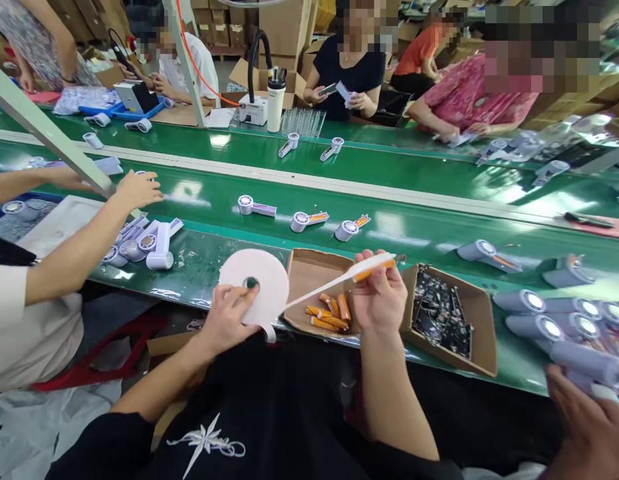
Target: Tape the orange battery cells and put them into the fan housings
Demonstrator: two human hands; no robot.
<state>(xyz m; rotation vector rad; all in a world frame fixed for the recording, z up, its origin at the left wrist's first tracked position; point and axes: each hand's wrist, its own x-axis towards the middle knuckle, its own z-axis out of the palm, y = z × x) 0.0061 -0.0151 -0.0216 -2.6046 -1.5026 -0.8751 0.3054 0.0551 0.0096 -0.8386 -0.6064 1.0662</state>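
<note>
One likely light tape roll, best core-gripped, fills the clasping left hand; the right hand pinches an orange battery.

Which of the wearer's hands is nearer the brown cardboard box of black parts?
Right. The right hand is just left of the box; the left hand, farther left, holds a round white roll.

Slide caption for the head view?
Left hand holds a white tape roll, its strip stretched to an orange piece in the right hand.
</note>
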